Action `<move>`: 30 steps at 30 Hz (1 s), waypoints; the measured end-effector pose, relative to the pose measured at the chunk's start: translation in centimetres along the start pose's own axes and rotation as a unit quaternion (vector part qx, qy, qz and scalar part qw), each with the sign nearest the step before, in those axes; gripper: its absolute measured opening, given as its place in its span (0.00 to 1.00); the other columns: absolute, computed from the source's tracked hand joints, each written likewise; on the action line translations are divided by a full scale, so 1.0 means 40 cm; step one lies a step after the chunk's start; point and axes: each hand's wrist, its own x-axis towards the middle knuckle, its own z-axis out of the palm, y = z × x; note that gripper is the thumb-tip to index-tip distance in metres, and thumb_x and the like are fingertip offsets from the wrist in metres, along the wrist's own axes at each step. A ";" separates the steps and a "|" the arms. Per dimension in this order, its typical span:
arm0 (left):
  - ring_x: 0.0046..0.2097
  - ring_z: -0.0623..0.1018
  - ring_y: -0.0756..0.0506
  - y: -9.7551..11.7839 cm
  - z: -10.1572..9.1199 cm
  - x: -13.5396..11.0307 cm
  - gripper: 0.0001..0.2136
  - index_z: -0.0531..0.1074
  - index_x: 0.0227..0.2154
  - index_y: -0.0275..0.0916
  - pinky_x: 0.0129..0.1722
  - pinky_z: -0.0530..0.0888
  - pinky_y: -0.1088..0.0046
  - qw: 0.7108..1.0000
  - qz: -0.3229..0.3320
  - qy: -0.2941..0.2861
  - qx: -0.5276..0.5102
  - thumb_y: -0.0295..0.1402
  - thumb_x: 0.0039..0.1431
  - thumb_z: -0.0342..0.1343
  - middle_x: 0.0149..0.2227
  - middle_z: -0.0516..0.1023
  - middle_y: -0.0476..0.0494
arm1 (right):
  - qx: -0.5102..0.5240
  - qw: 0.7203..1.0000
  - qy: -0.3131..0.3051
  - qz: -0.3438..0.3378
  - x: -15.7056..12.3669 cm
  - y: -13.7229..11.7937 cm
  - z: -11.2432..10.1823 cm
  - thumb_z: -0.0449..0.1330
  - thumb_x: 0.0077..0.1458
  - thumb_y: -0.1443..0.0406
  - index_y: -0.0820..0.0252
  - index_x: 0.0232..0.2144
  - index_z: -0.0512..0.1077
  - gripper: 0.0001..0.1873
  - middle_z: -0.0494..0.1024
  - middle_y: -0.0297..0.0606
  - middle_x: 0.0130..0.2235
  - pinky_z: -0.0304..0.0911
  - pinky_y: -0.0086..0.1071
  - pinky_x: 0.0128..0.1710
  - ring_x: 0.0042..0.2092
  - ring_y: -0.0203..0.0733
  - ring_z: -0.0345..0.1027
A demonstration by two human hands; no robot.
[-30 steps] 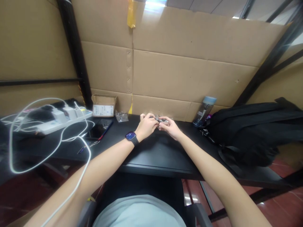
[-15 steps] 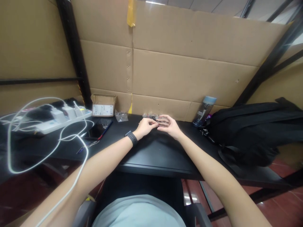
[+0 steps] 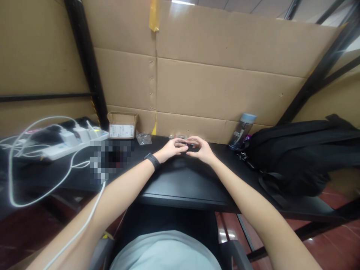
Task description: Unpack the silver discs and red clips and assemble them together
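My left hand (image 3: 171, 149), with a black watch (image 3: 152, 161) on its wrist, is over the far middle of the black table (image 3: 185, 180). Its thumb and fingers close round a tiny, thin, light thing (image 3: 186, 144), too small to name. Facing it is my right hand (image 3: 203, 150), fingers curved and thumb apart from them. The fingertips of both hands meet or nearly meet; whether the right ones touch the tiny thing I cannot tell. Just behind the hands lies a clear plastic packet (image 3: 177, 137), partly hidden by the fingers.
Left: a white power strip (image 3: 60, 149) with plugs and looping cables, an open cardboard box (image 3: 122, 126) and a crumpled clear bag (image 3: 144, 138). Right: a water bottle (image 3: 242, 131) and a black backpack (image 3: 298, 153). A cardboard wall (image 3: 197, 90) stands behind. One table patch is pixelated.
The fingers and thumb of my left hand have spread a little, and its wrist has shifted slightly left. My right hand keeps nearly the same place and curve.
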 end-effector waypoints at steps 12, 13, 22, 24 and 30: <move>0.53 0.79 0.41 0.027 0.015 -0.007 0.23 0.77 0.46 0.36 0.59 0.73 0.57 0.989 0.146 0.010 0.008 0.24 0.43 0.69 0.51 0.80 0.36 | -0.091 0.996 -0.007 0.009 0.003 0.007 -0.020 0.65 0.56 0.59 0.55 0.38 0.80 0.10 0.79 0.42 0.42 0.68 0.37 0.34 0.41 0.46 0.74; 0.53 0.79 0.40 0.030 0.018 -0.008 0.23 0.77 0.46 0.36 0.59 0.73 0.58 0.988 0.154 0.007 0.014 0.24 0.43 0.68 0.51 0.80 0.36 | -0.091 0.996 0.002 0.000 0.003 0.006 -0.012 0.65 0.56 0.59 0.55 0.39 0.80 0.09 0.79 0.42 0.42 0.68 0.36 0.34 0.41 0.46 0.74; 0.52 0.80 0.40 0.043 0.033 -0.017 0.21 0.77 0.45 0.35 0.55 0.76 0.62 0.980 0.193 0.012 0.048 0.23 0.44 0.66 0.48 0.81 0.37 | -0.171 0.976 0.072 -0.114 0.001 -0.007 0.014 0.64 0.56 0.66 0.56 0.35 0.78 0.03 0.78 0.39 0.40 0.67 0.33 0.36 0.40 0.42 0.73; 0.51 0.80 0.41 0.042 0.032 -0.016 0.22 0.77 0.46 0.35 0.54 0.76 0.62 0.980 0.195 0.011 0.050 0.23 0.44 0.66 0.48 0.81 0.37 | -0.186 0.972 0.070 -0.124 0.002 -0.008 0.013 0.63 0.56 0.67 0.56 0.35 0.78 0.04 0.78 0.39 0.40 0.67 0.33 0.36 0.40 0.42 0.73; 0.49 0.80 0.42 0.025 0.017 0.001 0.20 0.76 0.43 0.35 0.53 0.76 0.64 0.977 0.200 0.020 0.071 0.22 0.43 0.64 0.46 0.81 0.39 | -0.218 0.963 0.078 -0.142 0.008 -0.007 -0.002 0.63 0.54 0.68 0.57 0.31 0.76 0.02 0.76 0.40 0.39 0.68 0.35 0.41 0.40 0.43 0.72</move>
